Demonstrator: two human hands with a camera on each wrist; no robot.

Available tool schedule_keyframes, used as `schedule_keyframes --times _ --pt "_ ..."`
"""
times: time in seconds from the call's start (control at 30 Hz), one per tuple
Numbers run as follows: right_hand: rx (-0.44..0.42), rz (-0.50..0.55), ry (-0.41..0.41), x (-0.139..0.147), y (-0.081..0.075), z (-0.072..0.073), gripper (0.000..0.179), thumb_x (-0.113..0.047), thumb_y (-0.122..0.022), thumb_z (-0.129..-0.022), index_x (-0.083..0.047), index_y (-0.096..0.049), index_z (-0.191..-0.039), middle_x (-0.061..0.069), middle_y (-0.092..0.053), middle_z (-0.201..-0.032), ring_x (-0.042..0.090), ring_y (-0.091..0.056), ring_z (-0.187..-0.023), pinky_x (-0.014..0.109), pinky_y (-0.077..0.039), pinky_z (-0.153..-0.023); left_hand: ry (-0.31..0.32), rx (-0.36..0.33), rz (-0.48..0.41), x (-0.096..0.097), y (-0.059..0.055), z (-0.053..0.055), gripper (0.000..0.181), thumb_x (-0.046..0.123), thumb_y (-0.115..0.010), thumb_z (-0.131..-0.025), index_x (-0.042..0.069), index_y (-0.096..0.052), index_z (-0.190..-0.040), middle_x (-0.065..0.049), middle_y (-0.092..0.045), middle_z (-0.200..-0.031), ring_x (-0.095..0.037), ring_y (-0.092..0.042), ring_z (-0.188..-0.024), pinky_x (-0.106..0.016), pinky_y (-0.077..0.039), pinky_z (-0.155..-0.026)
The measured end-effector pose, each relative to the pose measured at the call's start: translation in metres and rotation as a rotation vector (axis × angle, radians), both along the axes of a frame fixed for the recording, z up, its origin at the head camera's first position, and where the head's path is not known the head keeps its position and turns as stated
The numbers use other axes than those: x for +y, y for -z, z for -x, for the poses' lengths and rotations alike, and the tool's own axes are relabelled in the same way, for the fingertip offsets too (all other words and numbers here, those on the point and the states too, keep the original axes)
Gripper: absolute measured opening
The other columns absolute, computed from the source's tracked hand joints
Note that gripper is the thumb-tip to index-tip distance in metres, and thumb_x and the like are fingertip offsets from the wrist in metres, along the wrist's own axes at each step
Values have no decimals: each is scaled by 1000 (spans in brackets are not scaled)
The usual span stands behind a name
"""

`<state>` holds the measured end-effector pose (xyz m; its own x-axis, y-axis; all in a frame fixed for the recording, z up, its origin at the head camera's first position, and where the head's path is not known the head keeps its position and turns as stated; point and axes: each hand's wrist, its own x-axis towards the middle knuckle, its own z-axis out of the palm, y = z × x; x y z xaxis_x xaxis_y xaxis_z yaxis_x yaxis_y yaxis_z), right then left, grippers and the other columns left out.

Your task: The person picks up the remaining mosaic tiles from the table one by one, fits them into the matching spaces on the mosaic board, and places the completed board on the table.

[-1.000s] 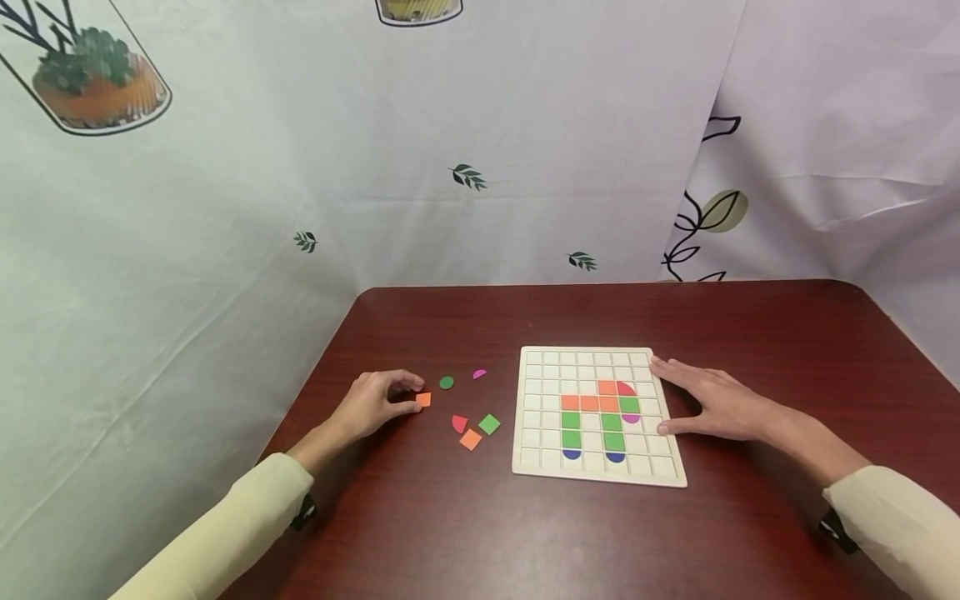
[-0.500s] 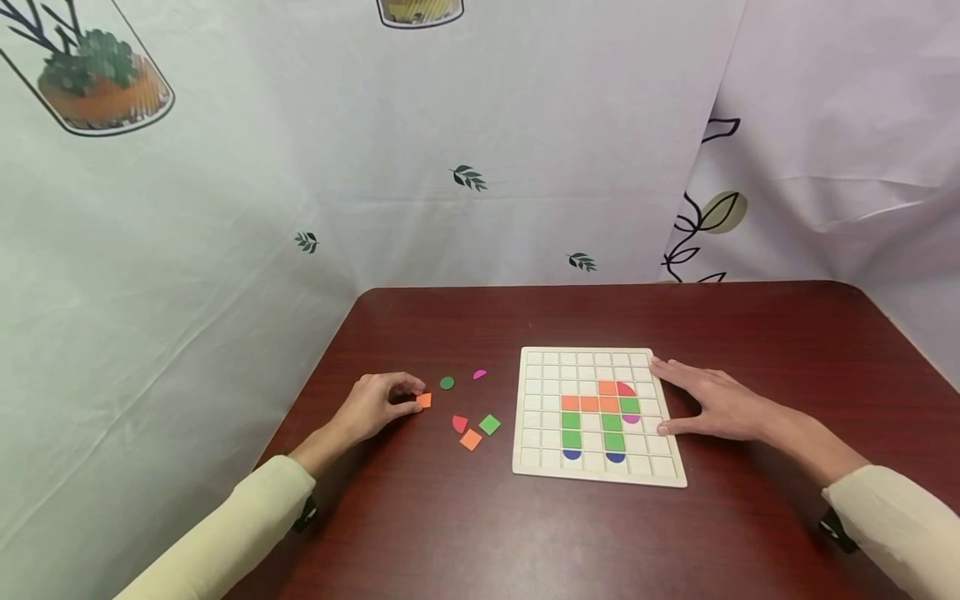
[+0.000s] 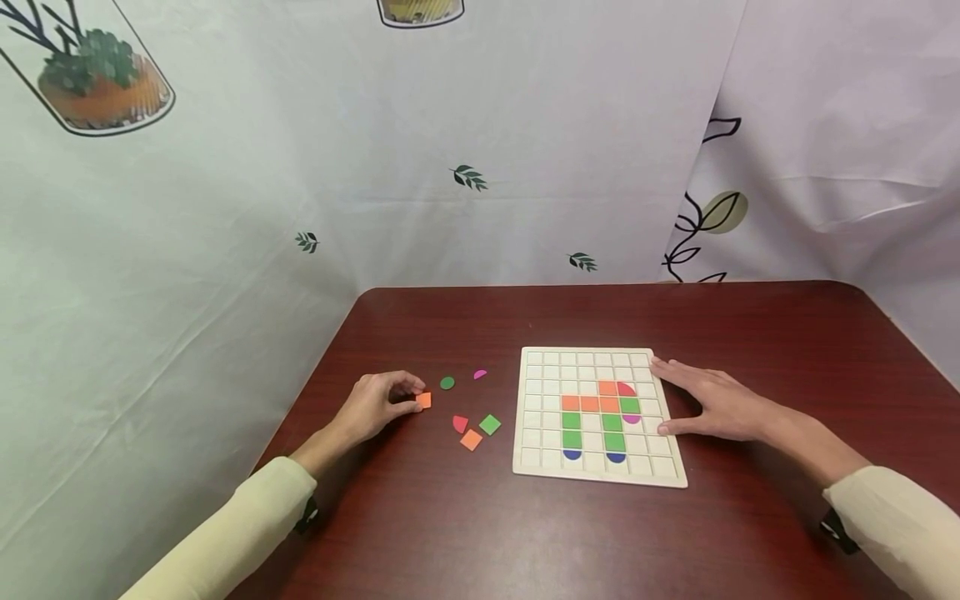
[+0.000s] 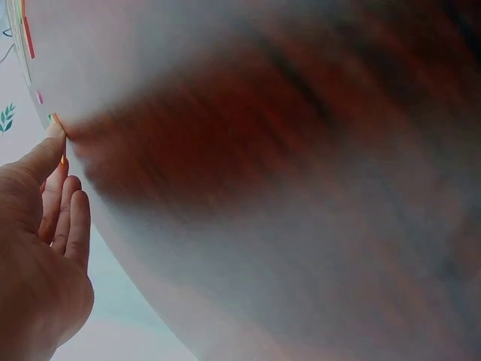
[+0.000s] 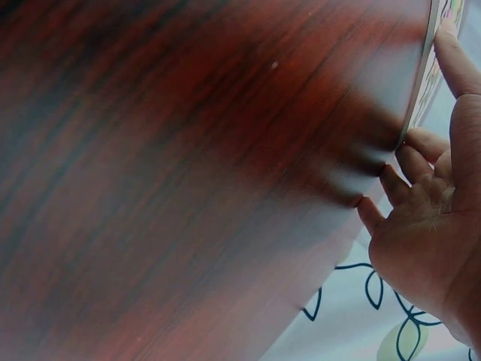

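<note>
And here is the left hand [image 3: 378,403] at the far left of the pieces, thumb and fingertips closing in a pinch on the edge of a small orange square [image 3: 425,401], low over the worktop [image 3: 442,517]. Over on the other side, the right hand [image 3: 712,403] grips nothing: its fingers lie extended, thumb spread away, touching the right edge of the pale grid board [image 3: 540,465].

What a line-up on that board! Four orange tiles [image 3: 589,403], three in a row and one above the row's right end; a red quarter-round [image 3: 626,389] beside that upper one; a green tile [image 3: 628,405] under the red, a magenta half-round [image 3: 632,419] below it. Two green columns [image 3: 612,422] run down, each ending in a blue half-round [image 3: 572,455].

Between left hand and board, the loose pieces: a green disc [image 3: 447,382] nearest the pinched square, a pink half-disc [image 3: 480,374] farther back, then a red wedge [image 3: 460,424], a green square [image 3: 490,425] and another orange piece [image 3: 471,440] grouped in front.
</note>
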<state>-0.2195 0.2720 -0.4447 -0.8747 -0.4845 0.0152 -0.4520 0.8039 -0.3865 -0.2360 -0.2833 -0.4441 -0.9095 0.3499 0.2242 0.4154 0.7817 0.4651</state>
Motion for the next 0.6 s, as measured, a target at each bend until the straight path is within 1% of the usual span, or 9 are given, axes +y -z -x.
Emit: schedule_keyframes --times 0.17,0.47,0.6 --pt "0 -1 1 0 0 0 112 -73 -79 -82 -4 -42 -162 22 -39 -166 50 -34 -151 73 -33 -110 0 12 -14 1 0 -1 29 13 -92 -84 13 -79 -109 5 -75 -98 -13 -72 -89 -41 -61 -85" --pt "-3 8 -3 0 -1 -1 112 -73 -79 -81 -4 -42 -162 23 -40 -165 50 -34 -151 74 -33 -110 0 47 -7 1 1 -1 28 14 -93 -83 14 -79 -107 7 -75 -97 -11 -71 -88 -36 -60 -82" --pt "2 10 -6 0 -2 -1 111 -72 -80 -81 -4 -43 -161 23 -40 -165 50 -35 -151 74 -34 -110 -5 65 -5 2 1 -2 28 14 -93 -83 16 -79 -106 8 -74 -95 -9 -70 -87 -36 -60 -82"
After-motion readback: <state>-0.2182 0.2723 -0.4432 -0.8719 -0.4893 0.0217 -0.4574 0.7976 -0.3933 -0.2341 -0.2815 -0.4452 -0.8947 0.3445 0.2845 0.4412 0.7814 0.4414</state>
